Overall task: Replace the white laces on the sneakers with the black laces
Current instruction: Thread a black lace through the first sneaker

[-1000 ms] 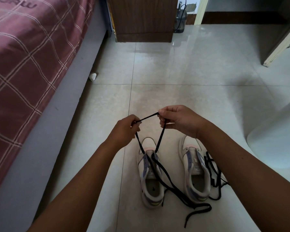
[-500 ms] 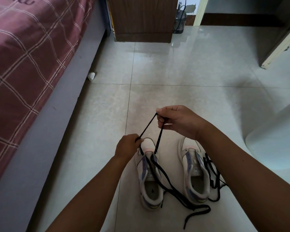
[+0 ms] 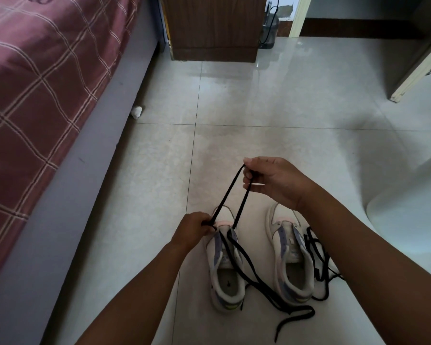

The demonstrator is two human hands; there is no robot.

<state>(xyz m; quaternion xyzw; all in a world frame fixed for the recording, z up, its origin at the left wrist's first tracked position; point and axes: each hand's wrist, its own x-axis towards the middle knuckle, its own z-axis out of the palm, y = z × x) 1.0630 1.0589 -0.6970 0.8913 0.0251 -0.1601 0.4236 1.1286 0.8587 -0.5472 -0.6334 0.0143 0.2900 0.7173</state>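
Two white sneakers stand side by side on the tiled floor, toes pointing away from me. A black lace (image 3: pixel 243 263) runs through the front eyelets of the left sneaker (image 3: pixel 225 275) and trails over the floor behind it. My right hand (image 3: pixel 271 181) holds a loop of this lace raised above the toe. My left hand (image 3: pixel 193 229) pinches the same lace low at the sneaker's left front eyelet. A second black lace (image 3: pixel 317 255) lies bunched beside the right sneaker (image 3: pixel 290 260), partly hidden by my right forearm. No white laces are in view.
A bed with a pink checked cover (image 3: pixel 35 95) runs along the left. A wooden cabinet (image 3: pixel 214 28) stands at the back, with a crumpled white scrap (image 3: pixel 136 112) by the bed base. A white rounded object (image 3: pixel 408 220) sits at the right.
My left hand has dropped from beside my right hand down to the left sneaker's front eyelet, sliding along the lace. My right hand stays raised, holding the loop.
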